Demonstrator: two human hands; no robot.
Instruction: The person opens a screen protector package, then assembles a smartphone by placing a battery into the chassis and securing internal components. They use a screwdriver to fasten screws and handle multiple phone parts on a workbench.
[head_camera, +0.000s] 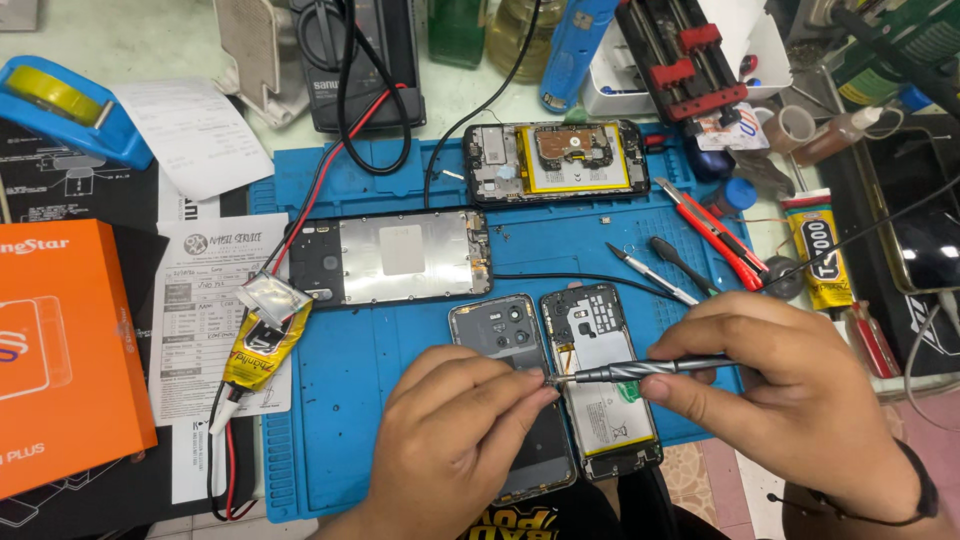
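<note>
My right hand (800, 390) grips a dark screwdriver (650, 369) held level, its tip pointing left. My left hand (455, 435) pinches the fingertips at that tip, just over the left edge of an opened phone (605, 400) with its battery and board exposed. Beside it, partly under my left hand, lies a grey phone back cover (495, 330) with camera cutouts. All of this rests on a blue repair mat (350, 370).
Further back on the mat lie a phone frame with a metal plate (400, 255) and another opened phone (555, 160). A red utility knife (712, 230), tweezers (650, 272), glue tube (822, 250), orange box (65, 350) and a tape dispenser (60, 100) surround the mat.
</note>
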